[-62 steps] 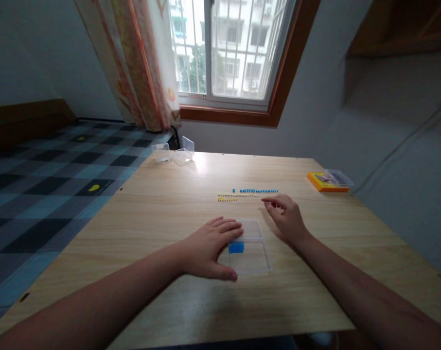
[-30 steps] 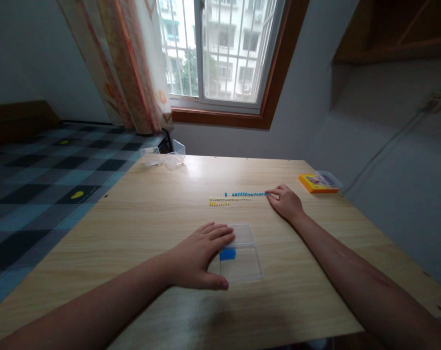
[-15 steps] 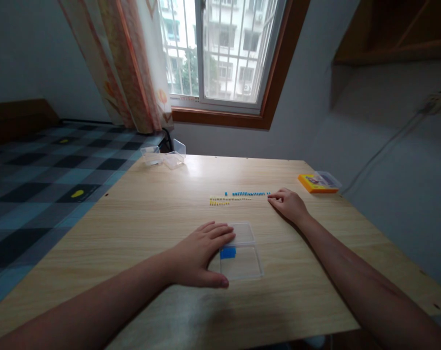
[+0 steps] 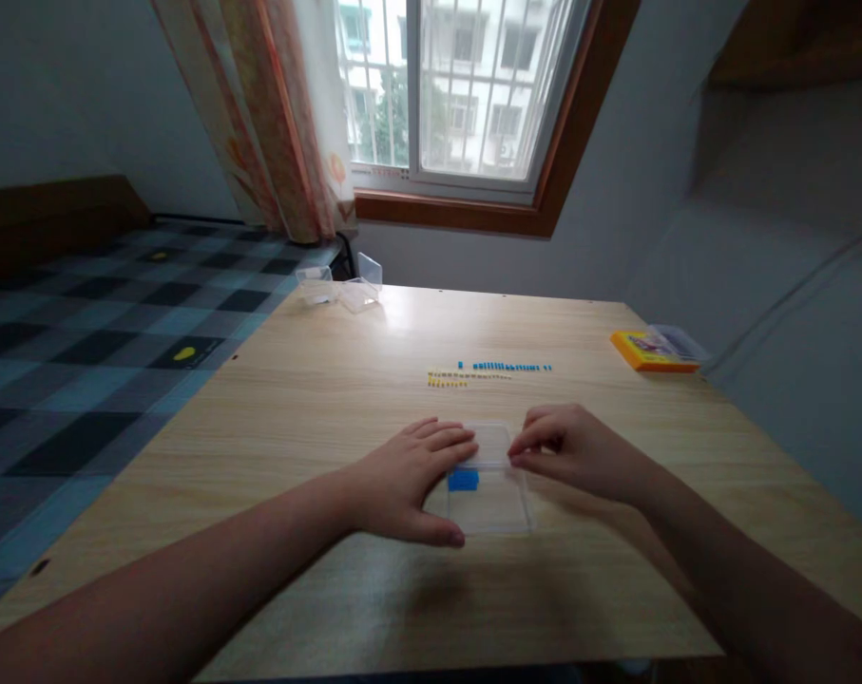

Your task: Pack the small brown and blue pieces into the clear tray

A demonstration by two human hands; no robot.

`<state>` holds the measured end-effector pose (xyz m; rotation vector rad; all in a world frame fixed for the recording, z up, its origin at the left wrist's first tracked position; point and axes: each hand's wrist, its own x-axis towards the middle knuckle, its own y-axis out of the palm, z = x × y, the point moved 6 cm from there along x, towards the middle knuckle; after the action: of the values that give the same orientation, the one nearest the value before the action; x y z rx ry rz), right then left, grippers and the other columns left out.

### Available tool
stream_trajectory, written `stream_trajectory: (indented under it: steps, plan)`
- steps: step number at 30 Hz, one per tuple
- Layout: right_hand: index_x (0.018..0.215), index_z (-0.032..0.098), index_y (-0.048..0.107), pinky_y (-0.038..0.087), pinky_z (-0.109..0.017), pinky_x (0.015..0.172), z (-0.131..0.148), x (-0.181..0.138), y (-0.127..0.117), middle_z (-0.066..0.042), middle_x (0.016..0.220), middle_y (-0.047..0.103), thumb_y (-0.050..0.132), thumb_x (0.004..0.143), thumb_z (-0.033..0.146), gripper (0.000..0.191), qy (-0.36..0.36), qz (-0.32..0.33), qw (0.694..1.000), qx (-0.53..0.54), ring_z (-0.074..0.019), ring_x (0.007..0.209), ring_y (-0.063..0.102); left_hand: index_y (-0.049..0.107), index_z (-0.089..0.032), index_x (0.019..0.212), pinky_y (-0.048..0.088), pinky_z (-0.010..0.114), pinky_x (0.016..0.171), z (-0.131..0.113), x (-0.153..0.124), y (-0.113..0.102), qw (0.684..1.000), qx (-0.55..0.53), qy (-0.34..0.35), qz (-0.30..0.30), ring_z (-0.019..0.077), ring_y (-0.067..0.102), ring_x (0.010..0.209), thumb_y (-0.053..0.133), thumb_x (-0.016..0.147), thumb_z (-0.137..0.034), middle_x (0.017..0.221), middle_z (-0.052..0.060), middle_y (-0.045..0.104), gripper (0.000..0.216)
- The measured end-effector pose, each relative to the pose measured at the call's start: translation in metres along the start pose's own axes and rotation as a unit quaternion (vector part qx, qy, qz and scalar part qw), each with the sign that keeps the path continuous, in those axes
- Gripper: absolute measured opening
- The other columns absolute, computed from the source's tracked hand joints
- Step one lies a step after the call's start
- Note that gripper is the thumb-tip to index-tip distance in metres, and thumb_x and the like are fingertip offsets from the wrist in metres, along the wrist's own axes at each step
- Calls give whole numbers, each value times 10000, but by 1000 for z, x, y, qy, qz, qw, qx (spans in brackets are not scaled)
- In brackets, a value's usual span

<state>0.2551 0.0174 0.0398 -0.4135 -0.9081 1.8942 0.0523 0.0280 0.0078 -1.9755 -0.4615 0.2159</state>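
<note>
A clear plastic case (image 4: 498, 508) lies opened flat on the table, with blue pieces (image 4: 463, 479) in its near half. My left hand (image 4: 416, 480) is spread along the case's left side, fingertips resting on its far half and thumb by the near left corner. Over the case's right edge hovers my right hand (image 4: 569, 451), thumb and fingertips pinched together; whatever they hold is too small to make out. Beyond the hands, small blue pieces (image 4: 506, 367) stand in a row. Small yellow pieces (image 4: 446, 379) form rows just in front of them.
Open clear plastic boxes (image 4: 359, 294) sit at the table's far left corner. An orange-yellow box (image 4: 651, 351) with a clear lid is near the right edge. The wooden table (image 4: 295, 408) borders a bed with a checked cover (image 4: 117, 351) on the left.
My right hand has come back from the right end of the blue row to the case, fingers still pinched. My left hand stays at the case. The view has shifted slightly.
</note>
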Motion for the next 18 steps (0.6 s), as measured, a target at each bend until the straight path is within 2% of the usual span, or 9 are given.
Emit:
stream_trajectory:
  steps: [3,7,14,18]
  plan:
    - [878,237,844,422,-254,664,19,-4,28,-18,787,716,727,877,212,119,-8,51,998,-35,-134,712,631,481,-140,1535,248,613,1251,0,0,0,1000,0,1,0,423,428,1479,667,799,-783,1591,215,468,995]
    - [866,259,845,391,-263,678,22,-6,44,-11,800,710,708,870,170,164,-14,48,993,-106,-136,734,620,482,-155,1536,247,601,1255,-1,-1,0,1000,-2,5,-7,411,429,1482,665,797,-795,1593,212,466,995]
    - [961,257,837,398,-263,685,23,-8,38,-14,835,704,705,906,232,144,-32,55,993,-99,-139,751,619,489,-143,1530,252,600,1253,-1,0,0,1000,-5,7,-11,418,429,1480,678,781,-811,1587,214,474,1022]
    - [975,216,816,420,-261,691,25,-10,32,-34,855,690,602,982,240,216,-93,88,989,-75,-134,737,609,480,-153,1536,253,600,1251,0,0,1,1000,-1,10,-13,409,430,1481,674,781,-816,1591,214,469,1024]
